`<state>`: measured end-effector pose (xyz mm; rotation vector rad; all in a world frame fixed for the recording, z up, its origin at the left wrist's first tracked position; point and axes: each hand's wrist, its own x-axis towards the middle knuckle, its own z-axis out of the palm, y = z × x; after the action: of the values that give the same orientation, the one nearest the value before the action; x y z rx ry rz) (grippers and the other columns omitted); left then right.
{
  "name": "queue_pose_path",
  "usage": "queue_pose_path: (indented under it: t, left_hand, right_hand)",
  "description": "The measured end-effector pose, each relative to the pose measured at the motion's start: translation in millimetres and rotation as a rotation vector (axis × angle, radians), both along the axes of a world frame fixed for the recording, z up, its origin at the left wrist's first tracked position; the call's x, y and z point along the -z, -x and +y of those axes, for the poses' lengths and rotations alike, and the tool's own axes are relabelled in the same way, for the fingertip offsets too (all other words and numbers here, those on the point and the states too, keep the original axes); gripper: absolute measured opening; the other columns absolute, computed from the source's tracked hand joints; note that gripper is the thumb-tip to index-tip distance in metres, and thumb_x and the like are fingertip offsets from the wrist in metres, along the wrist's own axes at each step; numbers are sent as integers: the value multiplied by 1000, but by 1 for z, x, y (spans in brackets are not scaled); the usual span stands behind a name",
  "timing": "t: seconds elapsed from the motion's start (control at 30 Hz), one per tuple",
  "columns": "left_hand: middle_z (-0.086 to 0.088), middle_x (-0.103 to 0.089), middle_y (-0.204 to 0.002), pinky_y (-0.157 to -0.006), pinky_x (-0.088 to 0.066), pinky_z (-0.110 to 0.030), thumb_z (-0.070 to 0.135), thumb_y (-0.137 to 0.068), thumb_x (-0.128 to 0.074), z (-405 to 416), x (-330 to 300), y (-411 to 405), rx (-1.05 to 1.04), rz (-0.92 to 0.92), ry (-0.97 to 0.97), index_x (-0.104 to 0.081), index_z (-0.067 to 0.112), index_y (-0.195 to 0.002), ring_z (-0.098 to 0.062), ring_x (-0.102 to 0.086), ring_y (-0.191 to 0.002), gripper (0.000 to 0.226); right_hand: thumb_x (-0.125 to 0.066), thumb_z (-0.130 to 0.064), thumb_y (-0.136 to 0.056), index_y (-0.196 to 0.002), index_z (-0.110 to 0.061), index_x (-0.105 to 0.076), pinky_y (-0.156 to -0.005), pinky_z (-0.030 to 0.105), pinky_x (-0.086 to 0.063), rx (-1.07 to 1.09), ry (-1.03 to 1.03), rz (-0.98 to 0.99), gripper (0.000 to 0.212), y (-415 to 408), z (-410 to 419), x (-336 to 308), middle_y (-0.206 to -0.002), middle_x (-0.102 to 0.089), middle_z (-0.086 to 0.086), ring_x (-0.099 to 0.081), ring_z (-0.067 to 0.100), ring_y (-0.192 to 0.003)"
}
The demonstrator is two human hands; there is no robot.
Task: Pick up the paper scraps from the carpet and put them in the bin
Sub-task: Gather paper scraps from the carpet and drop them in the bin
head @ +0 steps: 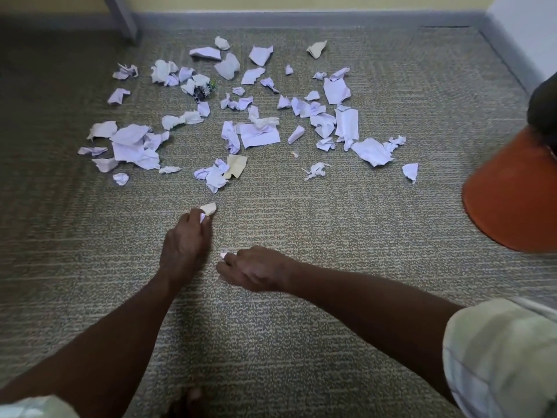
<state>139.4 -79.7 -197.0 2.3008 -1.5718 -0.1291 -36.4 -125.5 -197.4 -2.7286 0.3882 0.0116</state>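
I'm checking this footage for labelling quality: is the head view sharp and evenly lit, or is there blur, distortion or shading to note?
Head view: the paper scraps in mid-frame are fairly sharp; the left hand and right hand look slightly soft; wide-angle distortion bends the baseboard and the orange bin at the edge; the carpet darkens toward the upper left corner; no strong glare.

No legible text, label, brand, number or sign appears anywhere in the head view. The paper scraps [259,135] on the carpet [301,342] look blank (any print on them is too small to read).
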Motion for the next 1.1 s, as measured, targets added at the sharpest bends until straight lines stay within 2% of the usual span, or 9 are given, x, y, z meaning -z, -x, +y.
queue_pose_path:
  t: [0.13, 0.23, 0.3, 0.43, 0.53, 0.73, 0.8, 0.97, 1.1]
  left_hand:
    - [-20, -59, -81, -64, -30, -35, 27, -103, -41, -4, -7, -5, -221, 235, 77, -52, 4, -98, -35, -53, -71, 26]
    - [-27, -62, -89, -66, -32, -34, 28, -103, -41, -10, -10, -8, -359, 350, 115, -53, 2, -97, -33, -52, -74, 29]
    - [-28, -63, -93, -67, -30, -32, 28, -103, -41, -13, -13, -9, -396, 382, 140, -55, 0, -100, -31, -52, -76, 31]
    - [-28, -64, -96, -67, -27, -30, 27, -103, -43, -15, -19, -6, -385, 391, 149, -56, -2, -102, -25, -45, -75, 32]
    - [-29, -64, -99, -68, -28, -29, 27, -103, -43, -14, -21, -3, -383, 399, 158, -56, -3, -103, -33, -52, -81, 33]
    - [-25, -63, -97, -67, -26, -28, 28, -103, -43, -19, -30, -1, -399, 404, 196, -56, -3, -100, -25, -45, -78, 34]
    - [-25, -63, -95, -66, -24, -28, 28, -103, -43, -21, -32, -2, -391, 408, 208, -56, -3, -98, -24, -44, -77, 33]
    - [-14, -56, -87, -64, -23, -29, 29, -102, -43, -28, -40, 7, -392, 437, 188, -56, -2, -98, -24, -45, -77, 34]
    - [-10, -53, -84, -64, -25, -30, 29, -102, -43, -33, -39, 18, -364, 447, 174, -55, 0, -94, -25, -46, -76, 32]
  right_hand:
    - [-45, -34, -101, -91, -8, -59, -57, 28, -48, 133, -225, -85, 31, 3, -18, -6, -75, -64, 8, -51, 15, -55]
    - [-51, -31, -99, -70, -11, -57, -47, 22, -32, 325, -404, -176, 36, 1, -40, -14, -58, -52, 0, -40, 10, -44]
    - [-56, -34, -96, -60, -11, -52, -46, 25, -27, 392, -446, -107, 43, -3, -56, -24, -54, -50, 2, -39, 11, -44]
    - [-61, -38, -93, -83, -4, -61, -57, 26, -34, 161, -387, 112, 35, -2, -57, -43, -78, -64, 9, -53, 13, -66]
    - [-64, -35, -91, -101, -8, -55, -59, 26, -33, -28, -357, 254, 30, 4, -38, -35, -86, -60, 3, -48, 10, -70]
    - [-60, -30, -95, -111, -4, -54, -78, 30, -43, -93, -242, 292, 31, 8, -23, -31, -106, -68, 16, -60, 26, -89]
    - [-57, -27, -97, -110, -1, -55, -84, 35, -48, -55, -238, 288, 29, 9, -20, -31, -109, -67, 19, -63, 30, -98]
    - [-49, -18, -98, -105, 1, -52, -64, 32, -42, 331, -369, 45, 20, 16, -28, -34, -99, -63, 21, -55, 25, -77]
    - [-52, -13, -95, -114, -4, -49, -70, 29, -36, 570, -422, -23, 22, 13, -43, -35, -111, -61, 20, -52, 25, -85]
